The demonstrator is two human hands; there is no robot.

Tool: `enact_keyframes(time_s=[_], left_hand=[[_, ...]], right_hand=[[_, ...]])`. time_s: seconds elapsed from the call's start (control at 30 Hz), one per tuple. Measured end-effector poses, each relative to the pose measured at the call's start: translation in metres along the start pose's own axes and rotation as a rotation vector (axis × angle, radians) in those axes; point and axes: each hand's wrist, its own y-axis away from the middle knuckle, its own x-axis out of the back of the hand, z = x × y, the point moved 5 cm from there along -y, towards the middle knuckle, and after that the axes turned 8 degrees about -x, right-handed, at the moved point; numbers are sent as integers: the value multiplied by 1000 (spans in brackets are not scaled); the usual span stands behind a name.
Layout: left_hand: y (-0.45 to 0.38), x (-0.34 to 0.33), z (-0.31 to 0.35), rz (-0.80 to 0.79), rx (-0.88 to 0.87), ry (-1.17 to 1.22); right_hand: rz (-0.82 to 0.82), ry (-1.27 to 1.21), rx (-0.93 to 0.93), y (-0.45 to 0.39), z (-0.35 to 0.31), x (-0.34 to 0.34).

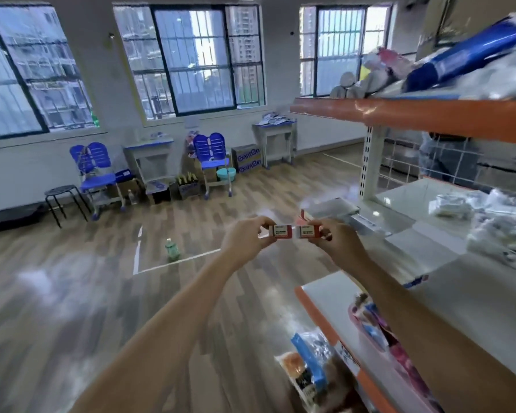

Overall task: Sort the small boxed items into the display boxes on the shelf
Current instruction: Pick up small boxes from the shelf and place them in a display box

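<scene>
Both arms reach forward over the floor, left of the shelf. My left hand [246, 236] pinches a small red and white box [280, 232] by its end. My right hand [334, 239] pinches a second matching small box [306, 231]. The two boxes are held side by side, almost touching, labels facing me. Just behind my right hand, a red and white display box [306, 215] sits at the corner of the middle shelf [411, 204], partly hidden by my fingers. The picture is blurred by motion.
The orange-edged shelf unit [429, 114] stands on the right with bagged goods on its top [465, 67], middle [495, 216] and lower [379, 329] levels. A green bottle [172, 249] stands on the wooden floor. Blue chairs [94, 171], desks and cartons line the far wall.
</scene>
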Motion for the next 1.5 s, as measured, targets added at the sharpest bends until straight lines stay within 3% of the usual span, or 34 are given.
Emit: enact_keyframes(time_s=[0.2,0.43,0.7,1.03,1.5], left_hand=[[-96,-10,-61,-56,-166,30],[-178,-67,-107,-126,-256,162],[-251,-114,-119,-191,-373,170],[-304,-164,-130,-199,-447,327],[-352,-201,-135,-422,-714,490]], right_hand=[[90,47,-83,-82,14,-28],[192,142,-251,-130,51,-35],[162,269,-403,-179,107,-30],[188,274,-500,-212,139,-28],[295,366,-737,-207,139,-54]])
